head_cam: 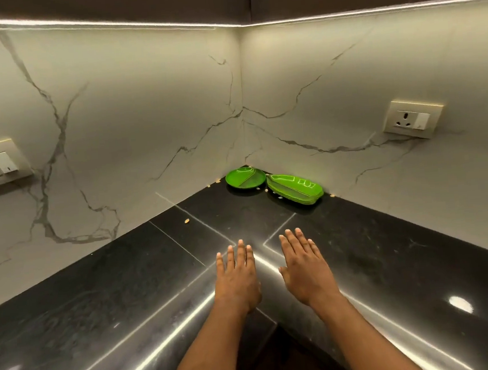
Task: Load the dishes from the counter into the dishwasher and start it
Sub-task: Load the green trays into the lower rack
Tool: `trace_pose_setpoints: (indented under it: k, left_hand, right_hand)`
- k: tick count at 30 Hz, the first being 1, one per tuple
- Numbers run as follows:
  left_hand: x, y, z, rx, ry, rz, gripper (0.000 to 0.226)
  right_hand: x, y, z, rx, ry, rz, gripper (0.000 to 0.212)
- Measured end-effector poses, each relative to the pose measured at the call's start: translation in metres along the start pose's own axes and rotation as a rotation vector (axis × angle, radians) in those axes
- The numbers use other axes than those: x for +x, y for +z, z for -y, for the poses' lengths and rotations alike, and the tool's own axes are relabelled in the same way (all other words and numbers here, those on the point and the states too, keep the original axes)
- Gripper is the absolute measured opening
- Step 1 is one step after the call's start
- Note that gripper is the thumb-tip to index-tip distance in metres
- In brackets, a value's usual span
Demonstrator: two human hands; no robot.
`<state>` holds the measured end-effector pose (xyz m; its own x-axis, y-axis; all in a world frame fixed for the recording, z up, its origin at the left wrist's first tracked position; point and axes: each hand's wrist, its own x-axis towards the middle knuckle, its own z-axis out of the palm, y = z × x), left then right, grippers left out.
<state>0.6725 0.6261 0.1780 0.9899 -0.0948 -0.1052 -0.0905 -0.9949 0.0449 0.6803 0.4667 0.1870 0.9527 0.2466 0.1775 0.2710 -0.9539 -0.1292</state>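
Left hand (237,280) and right hand (304,268) — fingers straight, holding nothing — hover over the counter (127,283) near its front inner corner, well apart from the round green plate (245,178) and leaf-shaped green plates (294,189) (stacked) in its back corner.

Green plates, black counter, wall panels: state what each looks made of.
Round green plate and the stacked leaf-shaped green plates: likely plastic or melamine, given the uniform bright colour and soft sheen. Counter: polished dark stone, probably granite; speckled, seamed, mirror-like reflections. Wall panels: marble-look slab or tile, white with grey veins; real stone or print cannot be told.
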Motion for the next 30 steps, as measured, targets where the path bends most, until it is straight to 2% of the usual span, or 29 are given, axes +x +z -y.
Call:
trace_pose_setpoints:
  k: [9,20,26,30]
  left_hand:
    - [0.083,-0.001,0.015,-0.001,-0.104,0.076,0.086]
    - [0.223,0.015,0.035,-0.086,-0.119,0.162,0.107]
    - [0.287,0.032,0.063,-0.068,-0.144,0.408,0.142]
    - [0.322,0.04,0.075,-0.099,-0.195,0.624,0.152]
  right_hand:
    - [0.106,0.023,-0.023,0.018,-0.13,0.057,0.069]
    - [0.224,0.071,-0.051,-0.042,-0.153,0.139,0.069]
    - [0.296,0.108,-0.055,-0.078,-0.186,0.219,0.069]
    - [0.347,0.133,-0.056,-0.108,-0.191,0.23,0.07]
